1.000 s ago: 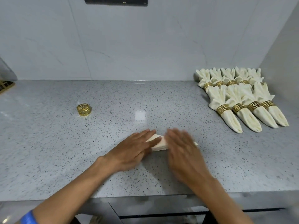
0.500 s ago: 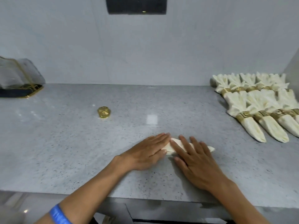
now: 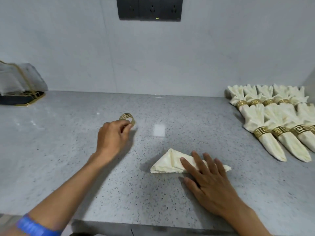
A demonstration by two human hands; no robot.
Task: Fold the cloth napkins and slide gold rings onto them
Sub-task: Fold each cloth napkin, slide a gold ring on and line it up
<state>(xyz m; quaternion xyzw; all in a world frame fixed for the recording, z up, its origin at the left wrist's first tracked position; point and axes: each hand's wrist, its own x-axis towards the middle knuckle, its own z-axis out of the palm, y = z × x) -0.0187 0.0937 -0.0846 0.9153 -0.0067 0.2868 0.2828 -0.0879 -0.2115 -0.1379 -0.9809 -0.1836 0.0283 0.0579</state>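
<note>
Napkin (image 3: 172,163), cream cloth, folded to a flat triangle w/ apex pointing to 12 o'clock, lies on speckled grey table (image 3: 68,167) near front edge, approx centre-right. Right hand (image 3: 207,183) rests flat on napkin's right portion, fingers straight and spread, palm down; fingertips on cloth, heel of hand on table. Napkin's right tip shows just beyond fingers at 3 o'clock.

Left hand (image 3: 111,137) at 10 o'clock from napkin, well apart from it. Fingers curled; thumb + forefinger pinch near rim of gold ring (image 3: 128,118), which is tilted w/ opening toward camera. Cannot tell if ring touches table or is lifted off it. Blue wristband (image 3: 35,226) on left forearm, bottom-left.

Finished napkins (image 3: 272,120) at 2 o'clock, far right of table: two overlapping rows, each bundle w/ gold key-pattern ring around its waist, fanned tops toward wall, tapered ends toward front.

Dark tray w/ gold trim (image 3: 20,99) at 10 o'clock, far left, w/ pale folded cloth behind it. Black socket panel (image 3: 150,8) on wall at 12 o'clock.
</note>
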